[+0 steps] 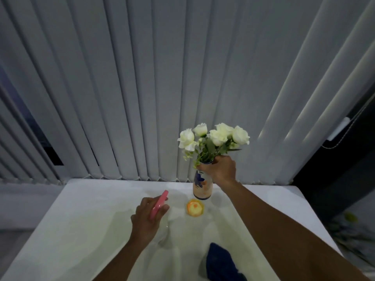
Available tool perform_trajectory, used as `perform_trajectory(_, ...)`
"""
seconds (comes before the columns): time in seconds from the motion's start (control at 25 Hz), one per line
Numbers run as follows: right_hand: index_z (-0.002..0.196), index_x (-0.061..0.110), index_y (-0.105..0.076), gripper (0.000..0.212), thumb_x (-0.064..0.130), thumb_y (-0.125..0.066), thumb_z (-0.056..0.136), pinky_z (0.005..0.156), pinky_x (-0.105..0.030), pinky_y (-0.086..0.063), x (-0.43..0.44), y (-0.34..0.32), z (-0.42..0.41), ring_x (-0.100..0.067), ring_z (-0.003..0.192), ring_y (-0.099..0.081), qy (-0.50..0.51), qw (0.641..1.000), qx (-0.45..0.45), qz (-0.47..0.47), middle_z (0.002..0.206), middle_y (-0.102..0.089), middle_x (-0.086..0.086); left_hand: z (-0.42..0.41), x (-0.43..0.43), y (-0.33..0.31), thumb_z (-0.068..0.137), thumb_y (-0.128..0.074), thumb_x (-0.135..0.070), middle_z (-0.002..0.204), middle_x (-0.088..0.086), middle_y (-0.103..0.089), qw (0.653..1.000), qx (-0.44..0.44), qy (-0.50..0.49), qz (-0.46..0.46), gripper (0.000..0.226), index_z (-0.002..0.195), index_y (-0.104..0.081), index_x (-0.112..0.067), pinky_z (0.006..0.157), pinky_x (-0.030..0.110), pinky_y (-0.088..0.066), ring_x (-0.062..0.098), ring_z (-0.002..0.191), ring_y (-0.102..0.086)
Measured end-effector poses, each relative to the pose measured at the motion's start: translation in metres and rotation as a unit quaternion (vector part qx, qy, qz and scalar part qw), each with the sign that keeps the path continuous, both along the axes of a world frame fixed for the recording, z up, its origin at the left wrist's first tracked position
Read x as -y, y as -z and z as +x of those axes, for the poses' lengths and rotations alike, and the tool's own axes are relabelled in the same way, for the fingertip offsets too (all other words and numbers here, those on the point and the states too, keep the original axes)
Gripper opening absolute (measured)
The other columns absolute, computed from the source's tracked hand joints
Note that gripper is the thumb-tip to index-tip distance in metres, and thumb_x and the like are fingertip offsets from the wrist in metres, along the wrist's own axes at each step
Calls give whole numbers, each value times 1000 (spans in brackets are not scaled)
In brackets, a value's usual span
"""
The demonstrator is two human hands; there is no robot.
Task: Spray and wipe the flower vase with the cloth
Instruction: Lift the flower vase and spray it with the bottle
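A tall vase (202, 186) with blue and orange patterns stands on the white table (85, 216) near its far edge and holds white roses (215, 136). My right hand (220, 171) grips the vase around its neck. My left hand (147, 217) holds a clear spray bottle with a pink head (159, 203), its nozzle pointing toward the vase, a short way to the vase's left. A dark blue cloth (220, 262) lies on the table near the front, under my right forearm.
A small yellow and orange flower-shaped object (194, 207) sits just in front of the vase. Grey vertical blinds (142, 88) hang behind the table. Beyond the table's right edge is a dark gap with patterned fabric (353, 230).
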State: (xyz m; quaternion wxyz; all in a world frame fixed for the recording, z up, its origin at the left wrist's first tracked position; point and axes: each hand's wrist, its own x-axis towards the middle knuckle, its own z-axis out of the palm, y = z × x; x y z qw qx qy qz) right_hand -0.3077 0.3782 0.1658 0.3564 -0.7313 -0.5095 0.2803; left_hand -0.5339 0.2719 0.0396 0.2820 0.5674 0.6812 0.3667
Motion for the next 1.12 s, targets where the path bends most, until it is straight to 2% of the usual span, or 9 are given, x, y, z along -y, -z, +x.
perform_trajectory(0.16,80,11,-78,34,32,-93,57,46,-16,-36,1,54,-1,-15,75,-68,-4,1000,6,-23,71,-68,2,-5,-1,24,70,-38,-95,105,-15,-68,1000,24,10,10,36,102,-50,-84,91,48,-53,16,101,-72)
perform_trajectory(0.28,85,10,-79,36,30,-93,59,48,-12,-33,-1,85,-3,-12,75,-64,-7,999,-3,-35,73,-68,4,-5,-2,37,76,-52,-80,103,-11,-70,998,53,12,11,28,104,-54,-81,90,50,-54,16,96,-73)
perform_trajectory(0.4,87,10,-79,35,30,-92,61,55,-19,-38,-3,109,-5,-14,80,-66,-4,998,-10,-57,75,-71,2,-8,-3,52,78,-61,-70,100,-5,-70,997,78,13,14,29,107,-64,-71,88,48,-56,16,91,-72)
perform_trajectory(0.48,88,11,-79,36,32,-90,62,62,-20,-39,-3,120,-7,-15,83,-66,-7,998,5,-58,80,-75,-1,-10,-1,57,80,-64,-63,100,-2,-70,996,84,16,9,33,111,-68,-58,89,40,-56,14,91,-71)
perform_trajectory(0.6,90,11,-77,36,34,-89,65,60,-16,-36,-2,126,-8,-13,80,-62,-12,998,19,-61,80,-73,2,-12,5,52,82,-81,-41,102,4,-69,994,103,29,20,44,124,-68,-34,82,14,-51,10,94,-68)
perform_trajectory(0.72,91,10,-77,35,30,-89,65,64,-20,-40,-2,128,-8,-15,82,-65,-15,998,2,-57,81,-72,1,-20,16,45,74,-90,-17,106,-1,-72,994,103,34,21,58,127,-70,-27,77,9,-51,5,95,-69)
perform_trajectory(0.88,93,10,-75,36,28,-90,65,65,-21,-44,-2,128,-3,-16,87,-68,-54,997,-30,-55,91,-76,-1,-30,29,26,76,-89,-19,109,-16,-75,997,51,29,42,53,122,-68,-36,81,17,-57,5,93,-73)
perform_trajectory(1.04,118,12,-69,62,28,-92,64,72,-21,-45,3,129,14,-16,99,-65,-108,990,-33,-81,114,-72,-2,-3,4,-8,88,-64,-32,116,-4,-73,970,-148,65,181,32,117,-73,-20,93,30,-54,15,105,-68)
perform_trajectory(1.12,123,15,-63,66,31,-91,65,78,-24,-46,17,134,23,-19,106,-64,-103,988,-19,-110,117,-65,0,27,-19,-18,93,-57,-34,122,-3,-72,962,-206,144,110,35,122,-72,-21,96,30,-49,18,113,-66)
